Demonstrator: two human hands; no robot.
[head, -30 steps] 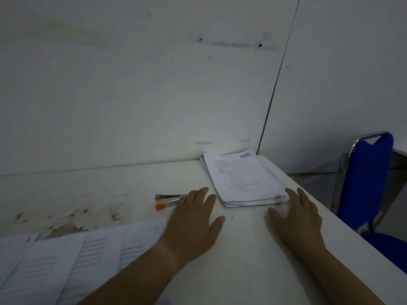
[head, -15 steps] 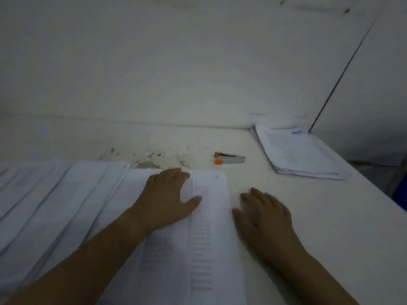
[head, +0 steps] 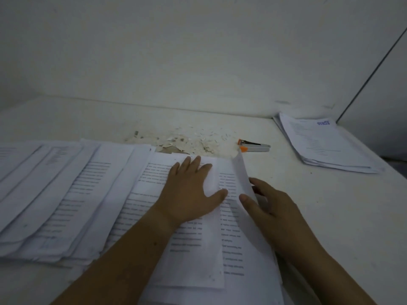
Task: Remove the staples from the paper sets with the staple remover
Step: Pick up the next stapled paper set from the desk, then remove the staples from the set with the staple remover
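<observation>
A printed paper set lies in front of me on the white table. My left hand rests flat on it, fingers spread, pressing its upper part. My right hand pinches the right edge of that set between thumb and fingers and lifts it, so the edge stands curled up. The staple remover, grey metal with orange tips, lies on the table beyond the set, apart from both hands. More paper sets are fanned out to the left.
A separate stack of papers with a blue heading sits at the far right corner near the table edge. Flaked paint chips litter the table by the wall. White walls close off the back and right.
My view swung left from the right-hand stack to the fanned sets. My left hand came down on the nearest set, and my right hand took hold of its right edge and raised it.
</observation>
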